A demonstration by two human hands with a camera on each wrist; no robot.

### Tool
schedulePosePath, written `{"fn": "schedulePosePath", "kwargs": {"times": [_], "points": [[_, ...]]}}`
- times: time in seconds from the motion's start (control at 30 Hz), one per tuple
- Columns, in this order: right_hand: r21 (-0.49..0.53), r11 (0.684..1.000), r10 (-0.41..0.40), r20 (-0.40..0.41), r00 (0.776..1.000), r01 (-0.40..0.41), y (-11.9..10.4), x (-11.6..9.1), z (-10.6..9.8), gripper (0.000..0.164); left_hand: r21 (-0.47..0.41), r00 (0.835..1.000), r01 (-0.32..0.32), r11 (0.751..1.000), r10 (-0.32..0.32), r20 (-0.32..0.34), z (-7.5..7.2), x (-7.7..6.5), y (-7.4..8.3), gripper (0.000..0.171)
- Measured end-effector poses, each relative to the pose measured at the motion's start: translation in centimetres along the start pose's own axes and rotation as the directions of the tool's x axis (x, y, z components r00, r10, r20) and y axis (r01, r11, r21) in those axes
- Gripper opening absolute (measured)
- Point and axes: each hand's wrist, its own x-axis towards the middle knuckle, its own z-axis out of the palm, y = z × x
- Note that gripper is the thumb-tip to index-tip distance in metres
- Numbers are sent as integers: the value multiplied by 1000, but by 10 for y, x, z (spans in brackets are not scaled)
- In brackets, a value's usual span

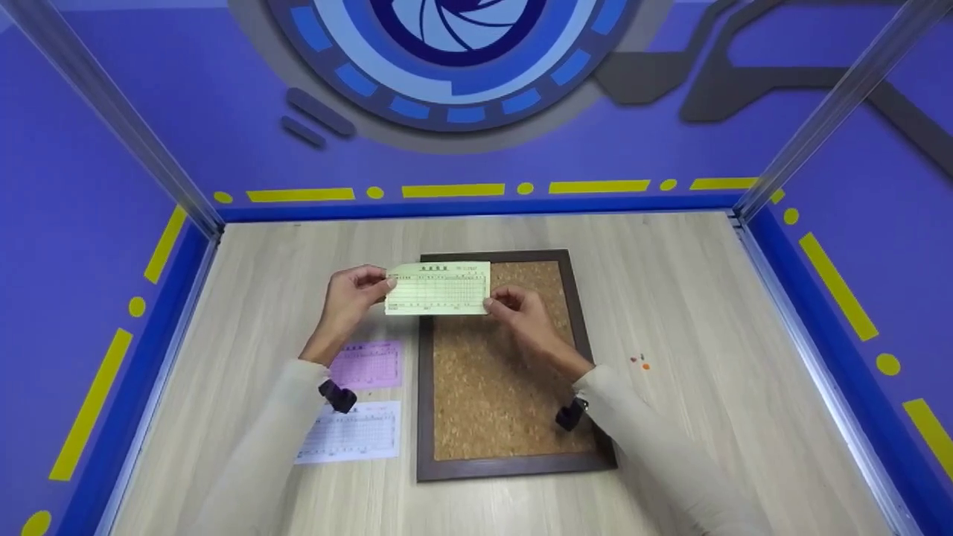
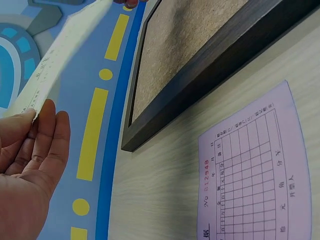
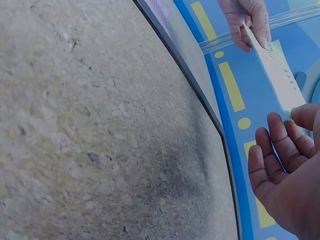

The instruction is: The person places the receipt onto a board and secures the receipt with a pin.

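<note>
Pale sleeves cover both your forearms, reaching in from the near side, and a small black device sits at your left wrist, with another at the right. You are holding a pale green slip, printed with a ruled table, up off the tabletop, in front of the far left corner of a corkboard as the head view sees it. Your left hand pinches the slip's left edge, thumb on the printed face and fingers behind. Your right hand grips its near right corner between thumb and fingers, the other fingers loosely bent, over the cork. Below your hands the board lies flat, its dark frame running all round it. Just left of that frame lies a pink slip, partly hidden by your left arm; the left wrist view shows a red number and a black grid on it. Nearer you, also left of the board, is a bluish-white slip with a similar grid, its left part covered by your sleeve. Off to the right of the board, you have a few tiny bits, one of them orange. At the far side stands a blue wall with yellow bars and dots.
</note>
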Motion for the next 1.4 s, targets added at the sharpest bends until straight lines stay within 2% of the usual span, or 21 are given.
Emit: {"fn": "schedulePosePath", "kwargs": {"times": [0.23,0.43,0.57,0.77,1.07,1.4], "points": [[-1,1000,-3,-9,1000,3,-1,-1,-2,10,-1,1000,3,1000,-3,4,5,0,-1,15],[-65,997,-41,9,999,42,0,-1,-13,13,2,1000,17,1000,-17,4,13,1,-2,15],[-46,999,-26,14,1000,27,0,-3,-20,12,-5,1000,16,1000,-16,14,19,2,-3,16],[-67,998,-5,-8,1000,5,2,-4,-29,13,-17,1000,13,1000,-13,17,31,5,-6,16],[-121,992,-50,-86,995,39,5,-2,-40,15,-17,1000,22,1000,-22,14,49,10,-12,13],[-124,992,-26,-92,995,14,17,-4,-57,16,25,999,-7,1000,6,45,69,13,-20,11]]}}
